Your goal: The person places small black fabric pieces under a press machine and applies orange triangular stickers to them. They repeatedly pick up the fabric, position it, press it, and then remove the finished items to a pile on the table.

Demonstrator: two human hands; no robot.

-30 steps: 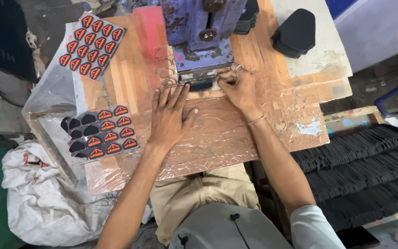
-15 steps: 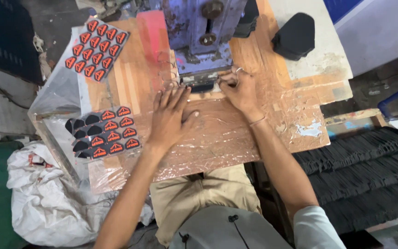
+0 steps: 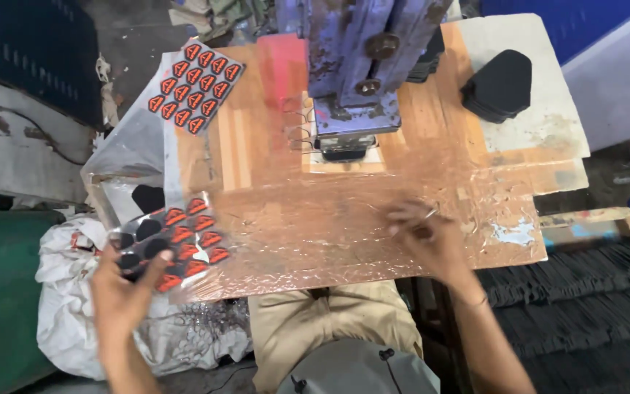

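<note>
Glossy orange-and-black emblem sheet (image 3: 176, 244) pinched at its corner by left hand (image 3: 122, 295), right hand (image 3: 428, 237) blurred over crinkled plastic-wrapped board (image 3: 315, 219), grip unclear.

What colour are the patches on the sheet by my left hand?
Orange-red emblems on black patches on the sheet by the left hand, seen in the head view.

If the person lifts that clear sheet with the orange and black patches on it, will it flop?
Probably yes: the patch sheet looks like thin, shiny film, so it would likely bend where it hangs past the table edge. It seems light, since the left hand meets just one end. The glossy surface may be slippery.
</note>
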